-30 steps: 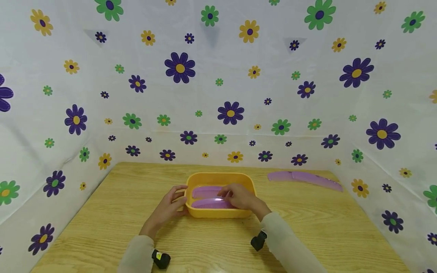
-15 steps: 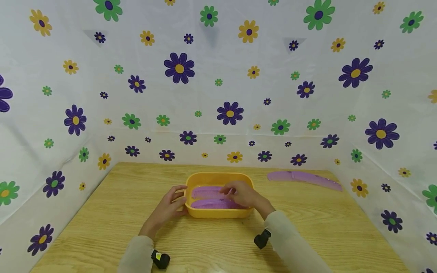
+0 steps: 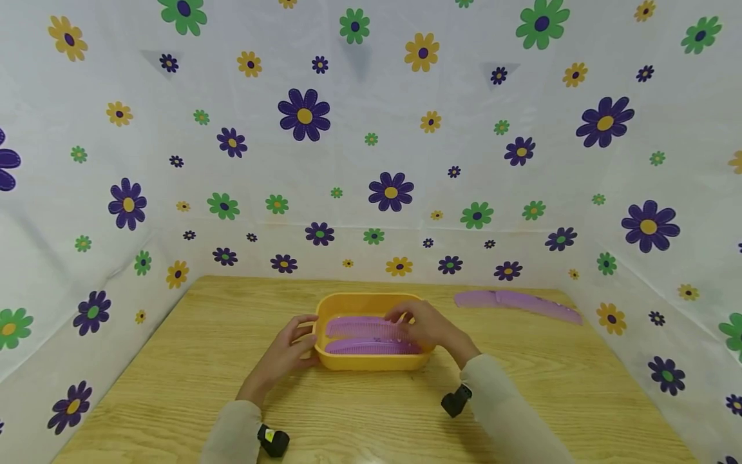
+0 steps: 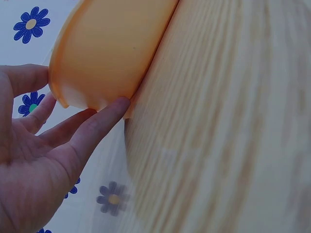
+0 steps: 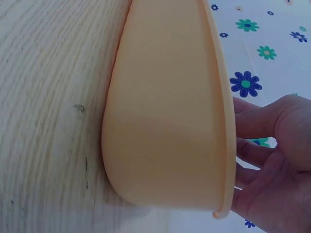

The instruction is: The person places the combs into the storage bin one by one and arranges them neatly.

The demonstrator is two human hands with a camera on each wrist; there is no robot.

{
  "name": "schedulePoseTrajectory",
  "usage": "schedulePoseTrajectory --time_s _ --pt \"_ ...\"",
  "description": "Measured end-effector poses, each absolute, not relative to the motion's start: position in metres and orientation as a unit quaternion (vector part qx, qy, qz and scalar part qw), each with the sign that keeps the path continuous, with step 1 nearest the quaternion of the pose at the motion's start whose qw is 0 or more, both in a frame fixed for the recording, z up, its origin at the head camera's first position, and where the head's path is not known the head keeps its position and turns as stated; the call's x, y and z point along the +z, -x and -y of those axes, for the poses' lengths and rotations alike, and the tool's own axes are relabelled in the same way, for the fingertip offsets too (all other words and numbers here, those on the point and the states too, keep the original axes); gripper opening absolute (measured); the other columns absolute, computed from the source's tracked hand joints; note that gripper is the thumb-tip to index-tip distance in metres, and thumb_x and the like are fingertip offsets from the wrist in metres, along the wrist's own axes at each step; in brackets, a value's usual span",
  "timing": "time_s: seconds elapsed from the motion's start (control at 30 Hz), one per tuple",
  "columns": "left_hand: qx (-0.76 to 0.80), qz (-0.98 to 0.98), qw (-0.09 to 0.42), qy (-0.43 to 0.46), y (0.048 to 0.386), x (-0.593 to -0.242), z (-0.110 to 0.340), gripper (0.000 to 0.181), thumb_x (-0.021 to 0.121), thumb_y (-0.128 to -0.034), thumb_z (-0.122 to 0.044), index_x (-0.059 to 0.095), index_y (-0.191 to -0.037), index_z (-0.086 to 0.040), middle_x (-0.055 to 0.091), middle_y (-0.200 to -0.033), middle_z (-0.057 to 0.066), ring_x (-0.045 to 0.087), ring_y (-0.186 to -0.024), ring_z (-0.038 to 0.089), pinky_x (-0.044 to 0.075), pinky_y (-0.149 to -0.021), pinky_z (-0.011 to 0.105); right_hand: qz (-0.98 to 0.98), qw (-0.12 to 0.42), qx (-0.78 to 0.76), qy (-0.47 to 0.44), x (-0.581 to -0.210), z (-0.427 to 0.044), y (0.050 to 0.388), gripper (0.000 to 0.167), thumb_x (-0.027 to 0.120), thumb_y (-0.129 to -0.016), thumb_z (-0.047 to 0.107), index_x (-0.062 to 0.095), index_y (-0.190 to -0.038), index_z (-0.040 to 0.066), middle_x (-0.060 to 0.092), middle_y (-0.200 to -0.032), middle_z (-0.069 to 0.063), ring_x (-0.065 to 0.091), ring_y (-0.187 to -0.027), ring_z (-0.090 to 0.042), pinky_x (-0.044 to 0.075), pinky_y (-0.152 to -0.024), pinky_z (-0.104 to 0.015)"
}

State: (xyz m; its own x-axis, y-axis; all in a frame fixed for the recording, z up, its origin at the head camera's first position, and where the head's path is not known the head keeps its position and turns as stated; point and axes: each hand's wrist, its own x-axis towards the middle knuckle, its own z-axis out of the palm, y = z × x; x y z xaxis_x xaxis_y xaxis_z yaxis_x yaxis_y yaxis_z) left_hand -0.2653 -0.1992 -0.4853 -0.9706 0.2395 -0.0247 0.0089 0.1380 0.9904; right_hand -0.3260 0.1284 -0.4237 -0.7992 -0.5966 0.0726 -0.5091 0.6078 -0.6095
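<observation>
Two purple combs lie lengthwise in a yellow plastic basin, the rear comb behind the front comb. My left hand touches the basin's left end; in the left wrist view its fairly straight fingers spread against the outer wall. Inside the basin's right part, my right hand hovers over the combs with loosely bent fingers, hiding the rear comb's right end. In the right wrist view the basin wall hides its fingertips, so contact with the rear comb is unclear.
Two more purple combs lie end over end at the back right of the wooden table. A white flower-printed sheet encloses the table behind and at both sides. Black wrist cameras sit on both sleeves.
My right hand has let go of the front comb, which now lies flatter in the basin, and has moved to the right. My left hand and the basin have stayed put.
</observation>
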Motion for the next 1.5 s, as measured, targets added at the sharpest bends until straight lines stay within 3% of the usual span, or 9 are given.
schedulePoseTrajectory --time_s 0.13,0.37,1.0,1.5 --pt "0.654 -0.746 0.089 -0.084 0.266 -0.486 0.2 0.048 0.049 -0.109 -0.016 0.035 -0.154 -0.01 0.037 -0.161 0.029 0.052 -0.139 0.047 0.059 -0.1 0.051 -0.903 0.061 -0.306 0.296 -0.42 -0.134 0.326 0.027 0.065 -0.096 0.001 0.074 -0.12 0.006 0.073 -0.115 -0.011 0.064 -0.102 -0.023 0.058 -0.092 -0.041" --pt "0.652 -0.749 0.087 -0.081 0.266 -0.485 0.2 0.048 0.05 -0.1089 -0.017 0.036 -0.154 -0.011 0.038 -0.161 0.028 0.052 -0.14 0.046 0.059 -0.1 0.051 -0.898 0.043 -0.313 0.307 -0.411 -0.142 0.328 0.027 0.064 -0.094 -0.005 0.074 -0.118 0.002 0.074 -0.116 -0.015 0.066 -0.105 -0.031 0.059 -0.097 -0.051" --pt "0.65 -0.75 0.088 -0.084 0.266 -0.486 0.201 0.048 0.05 -0.1087 -0.017 0.036 -0.154 -0.011 0.037 -0.161 0.028 0.052 -0.139 0.047 0.058 -0.102 0.051 -0.894 0.021 -0.317 0.317 -0.407 -0.173 0.337 0.026 0.066 -0.095 -0.002 0.071 -0.12 -0.003 0.073 -0.115 -0.021 0.067 -0.105 -0.033 0.06 -0.095 -0.049" --pt "0.65 -0.75 0.084 -0.082 0.266 -0.486 0.199 0.048 0.051 -0.1085 -0.017 0.036 -0.154 -0.01 0.038 -0.161 0.028 0.054 -0.138 0.047 0.058 -0.101 0.053 -0.912 0.017 -0.31 0.267 -0.404 -0.215 0.346 0.026 0.064 -0.096 -0.002 0.071 -0.121 0.0 0.072 -0.118 -0.023 0.067 -0.104 -0.034 0.062 -0.089 -0.046"
